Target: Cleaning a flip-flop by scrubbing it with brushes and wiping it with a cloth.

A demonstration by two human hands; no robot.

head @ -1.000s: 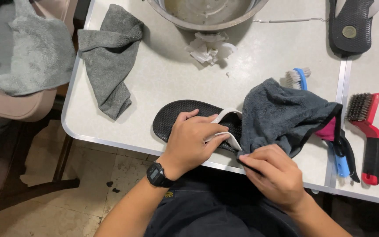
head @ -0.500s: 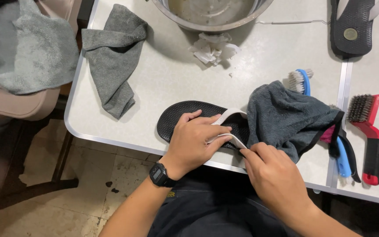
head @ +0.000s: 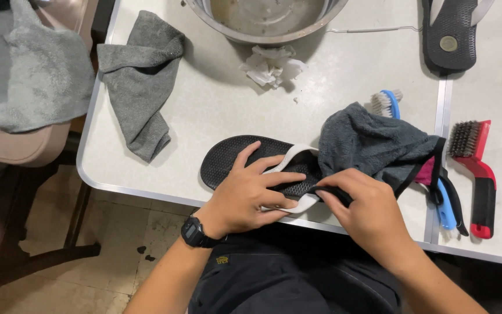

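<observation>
A black flip-flop (head: 228, 158) with a white strap (head: 289, 158) lies near the front edge of the light table (head: 216, 104). My left hand (head: 250, 195), with a black watch on the wrist, presses down on the sandal and holds its strap. My right hand (head: 367, 212) pinches a corner of a dark grey cloth (head: 373, 142) against the strap by the sandal's heel end. The rest of the cloth is draped over the sandal's right part and over some brushes.
A grey towel (head: 140, 87) lies at the left, a steel bowl (head: 262, 17) and crumpled paper (head: 269, 65) at the back. A second flip-flop (head: 448, 38) lies far right. A red-handled wire brush (head: 476, 168), blue brushes (head: 387, 103) and a chair with a towel (head: 24, 75) surround them.
My right hand has slid the cloth corner left along the strap toward my left hand. My left fingers have spread over the sole. The view has shifted slightly.
</observation>
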